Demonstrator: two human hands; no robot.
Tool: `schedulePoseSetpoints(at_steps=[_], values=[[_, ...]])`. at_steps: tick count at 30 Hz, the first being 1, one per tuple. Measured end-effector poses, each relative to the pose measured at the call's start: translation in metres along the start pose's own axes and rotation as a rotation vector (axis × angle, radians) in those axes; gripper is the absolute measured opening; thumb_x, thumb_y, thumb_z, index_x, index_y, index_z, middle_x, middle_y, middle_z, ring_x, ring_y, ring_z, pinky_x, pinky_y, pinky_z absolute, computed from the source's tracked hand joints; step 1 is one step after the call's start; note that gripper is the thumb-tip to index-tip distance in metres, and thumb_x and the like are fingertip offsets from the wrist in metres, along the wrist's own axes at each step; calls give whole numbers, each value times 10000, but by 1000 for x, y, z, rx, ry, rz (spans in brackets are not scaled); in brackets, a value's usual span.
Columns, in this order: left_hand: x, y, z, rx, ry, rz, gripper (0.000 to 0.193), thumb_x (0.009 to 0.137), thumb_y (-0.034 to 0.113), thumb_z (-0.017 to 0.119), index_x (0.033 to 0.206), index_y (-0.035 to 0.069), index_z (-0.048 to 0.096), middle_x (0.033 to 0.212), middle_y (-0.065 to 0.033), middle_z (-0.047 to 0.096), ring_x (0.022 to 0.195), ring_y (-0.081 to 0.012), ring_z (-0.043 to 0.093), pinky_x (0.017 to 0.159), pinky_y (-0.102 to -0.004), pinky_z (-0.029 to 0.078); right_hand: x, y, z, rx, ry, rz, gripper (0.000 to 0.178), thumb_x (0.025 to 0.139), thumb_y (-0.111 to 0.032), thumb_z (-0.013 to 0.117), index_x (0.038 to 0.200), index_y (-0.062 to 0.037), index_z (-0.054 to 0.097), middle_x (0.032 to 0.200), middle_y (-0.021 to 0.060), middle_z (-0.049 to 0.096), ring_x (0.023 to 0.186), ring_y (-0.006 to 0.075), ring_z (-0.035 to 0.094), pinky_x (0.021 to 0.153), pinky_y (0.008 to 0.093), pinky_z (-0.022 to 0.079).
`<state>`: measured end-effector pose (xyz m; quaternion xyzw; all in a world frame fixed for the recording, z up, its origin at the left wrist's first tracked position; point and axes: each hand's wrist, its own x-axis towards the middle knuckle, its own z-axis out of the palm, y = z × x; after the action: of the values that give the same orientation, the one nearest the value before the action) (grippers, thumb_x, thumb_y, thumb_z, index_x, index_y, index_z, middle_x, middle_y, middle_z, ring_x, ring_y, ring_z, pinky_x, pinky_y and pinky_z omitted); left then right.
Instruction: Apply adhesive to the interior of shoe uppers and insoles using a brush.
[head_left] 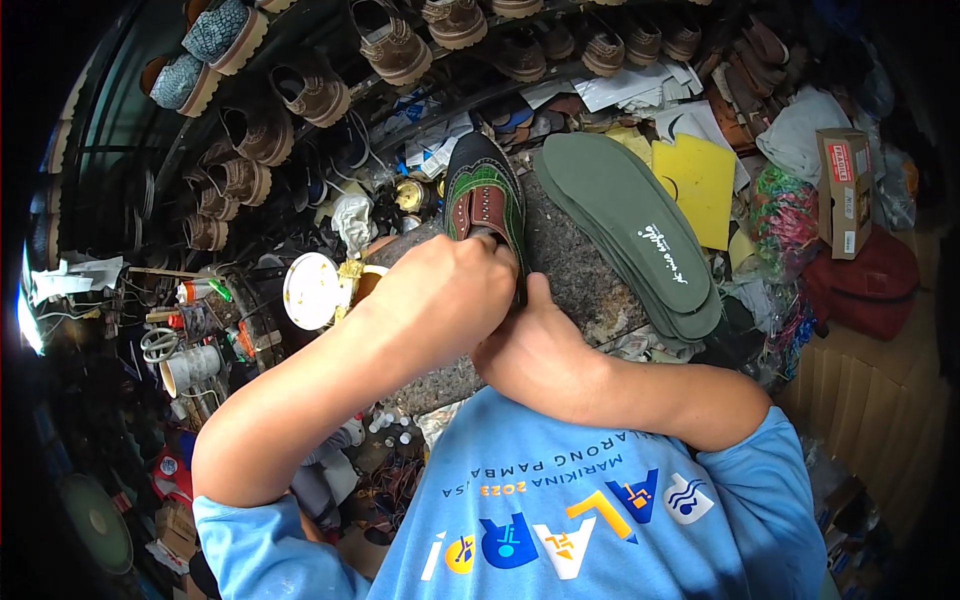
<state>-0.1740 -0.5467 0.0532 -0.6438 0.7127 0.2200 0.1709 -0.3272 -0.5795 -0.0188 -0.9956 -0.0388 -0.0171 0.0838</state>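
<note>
nearest is a light blue printed shirt [640, 500], on the wearer's side of the shoe [487, 197]. the left hand [455, 285] is curled, knuckles up, its fingers gathered at the shoe's opening; whether they pinch anything inside cannot be told. the right hand [530, 350] is partly closed at the shoe's heel end, thumb up along its right side; the grip underneath is hidden. the shoe itself, with its black toe, green sides and brown lacing panel, points away from the body, over a rough grey slab [580, 265] that shows mostly to its right. just right of the shoe, a stack of dark green insoles [625, 215] lies fanned on the slab. left of the shoe are a stained white lid [312, 291], crumpled white paper [352, 222] and a small open tin [408, 195]; farther left stands a pale cup [190, 370] among cluttered tools. right of the shoe, past the insoles, come a yellow sheet [697, 190], a red bag [865, 285] and a cardboard box [848, 190]. beyond the shoe's toe, racks carry brown shoes [392, 45], and, to its upper left, blue-grey patterned ones.
</note>
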Motion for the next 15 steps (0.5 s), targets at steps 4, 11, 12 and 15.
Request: schedulePoseSetpoints(at_steps=[4, 11, 12, 15], values=[[7, -2, 5, 50, 1, -103, 551, 734, 78, 781, 1236, -89, 627, 991, -188, 730, 865, -341, 758, 749, -407, 628, -1, 1, -1, 76, -37, 7, 147, 877, -175, 643, 965, -90, 725, 663, -15, 678, 597, 192, 656, 735, 515, 392], [-62, 16, -7, -1125, 343, -398, 384, 1007, 253, 722, 1144, -105, 692, 1017, -166, 774, 938, -257, 748, 854, -409, 588, 6, 5, -2, 138, -153, 66, 71, 888, -174, 628, 880, -119, 672, 756, 46, 725, 727, 235, 703, 775, 499, 394], [-56, 28, 8, -935, 377, -321, 480, 1029, 361, 661, 1192, -89, 681, 1048, -204, 761, 1029, -311, 729, 923, -432, 560, 8, 5, 11, 222, -145, 22, 102, 899, -184, 620, 939, -129, 696, 870, 67, 739, 861, 244, 701, 796, 507, 392], [-14, 32, 13, -883, 22, -375, 771, 1048, 642, 460, 1329, -54, 636, 1178, -305, 709, 1222, -440, 651, 1063, -458, 475, -1, 4, 11, 133, 16, -78, 294, 935, -174, 590, 1192, -123, 722, 1191, 150, 707, 1105, 302, 669, 884, 545, 446]])
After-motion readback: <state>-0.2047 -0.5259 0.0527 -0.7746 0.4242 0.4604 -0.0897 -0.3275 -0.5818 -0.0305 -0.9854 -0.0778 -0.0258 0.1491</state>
